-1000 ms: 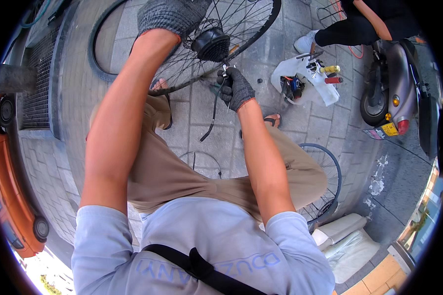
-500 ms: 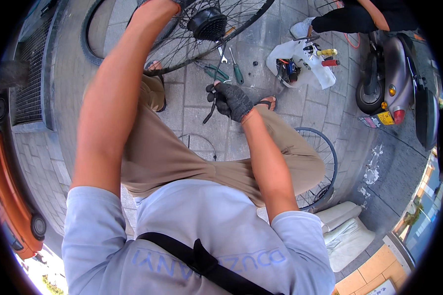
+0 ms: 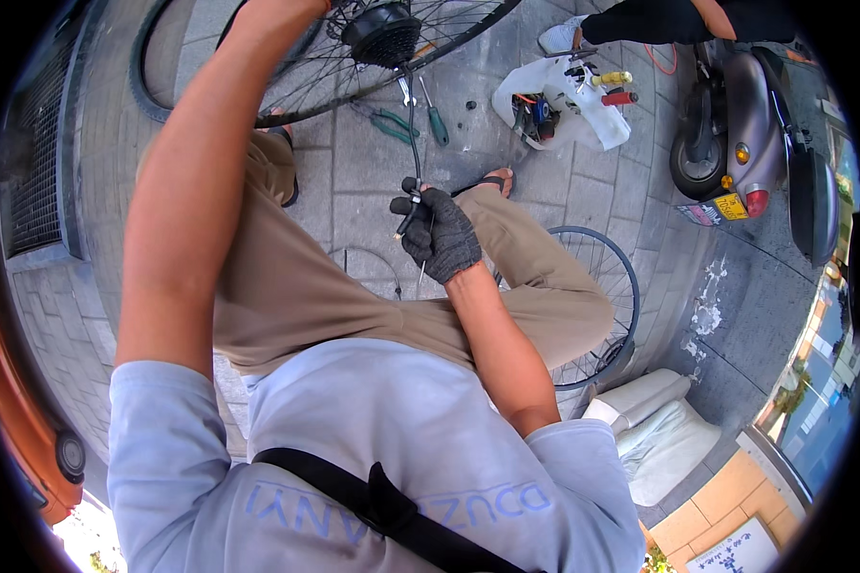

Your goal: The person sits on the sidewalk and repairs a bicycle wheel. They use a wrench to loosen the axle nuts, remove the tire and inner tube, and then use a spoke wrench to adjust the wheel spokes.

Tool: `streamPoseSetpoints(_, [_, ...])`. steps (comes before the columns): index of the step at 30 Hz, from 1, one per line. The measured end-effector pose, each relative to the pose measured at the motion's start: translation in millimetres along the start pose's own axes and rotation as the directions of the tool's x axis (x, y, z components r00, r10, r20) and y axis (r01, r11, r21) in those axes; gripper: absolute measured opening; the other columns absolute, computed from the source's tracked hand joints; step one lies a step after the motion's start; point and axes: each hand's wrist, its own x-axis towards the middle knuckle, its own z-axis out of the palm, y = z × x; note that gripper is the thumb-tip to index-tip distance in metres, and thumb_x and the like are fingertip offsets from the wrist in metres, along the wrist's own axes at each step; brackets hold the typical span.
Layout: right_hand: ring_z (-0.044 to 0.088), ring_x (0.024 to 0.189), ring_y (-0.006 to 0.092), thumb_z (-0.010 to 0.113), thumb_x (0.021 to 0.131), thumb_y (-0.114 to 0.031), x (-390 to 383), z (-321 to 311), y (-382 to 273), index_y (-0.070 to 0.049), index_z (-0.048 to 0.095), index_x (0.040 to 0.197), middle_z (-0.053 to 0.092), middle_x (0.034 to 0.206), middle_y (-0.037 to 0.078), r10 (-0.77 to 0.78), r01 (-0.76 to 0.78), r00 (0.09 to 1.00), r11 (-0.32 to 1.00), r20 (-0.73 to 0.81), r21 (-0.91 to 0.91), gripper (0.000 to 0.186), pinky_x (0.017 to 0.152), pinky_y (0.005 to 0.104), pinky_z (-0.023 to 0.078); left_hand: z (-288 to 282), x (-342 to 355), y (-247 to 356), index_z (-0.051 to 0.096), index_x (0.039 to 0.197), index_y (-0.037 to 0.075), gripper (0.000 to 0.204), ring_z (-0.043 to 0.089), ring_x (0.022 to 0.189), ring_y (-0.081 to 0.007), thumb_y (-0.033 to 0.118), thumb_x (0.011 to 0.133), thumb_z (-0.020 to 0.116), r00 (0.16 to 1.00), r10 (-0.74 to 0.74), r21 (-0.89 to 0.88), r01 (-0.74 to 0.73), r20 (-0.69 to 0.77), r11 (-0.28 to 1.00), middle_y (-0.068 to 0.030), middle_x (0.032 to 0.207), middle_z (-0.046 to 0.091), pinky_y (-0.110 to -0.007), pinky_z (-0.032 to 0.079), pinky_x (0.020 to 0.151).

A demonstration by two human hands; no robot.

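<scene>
My right hand [image 3: 441,234], in a dark grey knit glove, is closed round a black cable [image 3: 414,134]. The cable runs down from the axle of a spoked wheel [image 3: 354,98] with a large black hub [image 3: 380,40]. Its short end [image 3: 403,229] sticks out on the left of the fingers. A thin pale strand [image 3: 422,274] shows just below the hand; what it is I cannot make out. My left forearm [image 3: 182,191] reaches up to the wheel's left side, where the hand passes out of the picture at the top edge.
Green-handled pliers [image 3: 392,126], a wrench [image 3: 406,91] and a screwdriver [image 3: 437,124] lie on the paving under the wheel. Right of them stands a cut white container [image 3: 602,124] of tools. A second wheel [image 3: 634,286] lies by my right knee. A scooter [image 3: 750,124] and another person's leg [image 3: 640,27] are beyond.
My right hand has drawn the cable down toward my lap, and the cable now hangs straighter from the hub. My left hand has slipped out past the top edge. The view has shifted slightly.
</scene>
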Motion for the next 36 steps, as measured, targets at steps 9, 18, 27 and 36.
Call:
streamPoseSetpoints(9, [0.041,0.036,0.0110,0.054,0.104,-0.034,-24,17,4,-0.007,0.066,0.109,0.072,0.081,0.011,0.021,-0.048,0.996,0.954,-0.092,-0.294,0.029,0.033,0.0271,0.029,8,4,-3,0.071,0.105,0.008,0.047,0.070,0.091,-0.0429,0.052,0.095,0.061,0.996,0.074,-0.046,-0.077,-0.056,0.996,-0.0238,0.094,0.072,-0.051,0.053,0.079])
streamPoseSetpoints(18, [0.046,0.039,0.0117,0.055,0.101,-0.031,-30,45,12,-0.005,0.062,0.106,0.066,0.075,0.008,-0.015,-0.029,0.995,0.899,-0.095,-0.437,0.027,0.035,0.0280,0.033,12,17,6,0.071,0.107,0.007,0.045,0.070,0.091,-0.0424,0.049,0.095,0.062,0.995,0.090,-0.069,-0.093,-0.034,0.993,-0.0239,0.095,0.072,-0.050,0.054,0.080])
streamPoseSetpoints(27, [0.054,0.053,0.0148,0.065,0.096,-0.039,-30,-4,-5,-0.005,0.064,0.087,0.060,0.066,0.006,0.064,0.076,0.993,0.319,0.102,-0.945,0.036,0.051,0.0332,0.045,6,22,-8,0.071,0.103,0.007,0.046,0.070,0.091,-0.0423,0.051,0.095,0.060,0.999,0.034,-0.096,-0.037,-0.031,0.995,-0.0236,0.095,0.072,-0.050,0.053,0.080])
streamPoseSetpoints(36, [0.069,0.096,0.0348,0.061,0.092,-0.051,147,-133,-139,-0.002,0.072,0.113,0.072,0.108,0.019,-0.460,-0.569,0.767,-0.165,-0.448,-0.805,0.054,0.085,0.0439,0.053,10,23,5,0.072,0.100,0.010,0.042,0.071,0.088,-0.0413,0.050,0.093,0.062,0.999,-0.014,-0.074,0.016,0.030,0.997,-0.0216,0.090,0.073,-0.051,0.054,0.077])
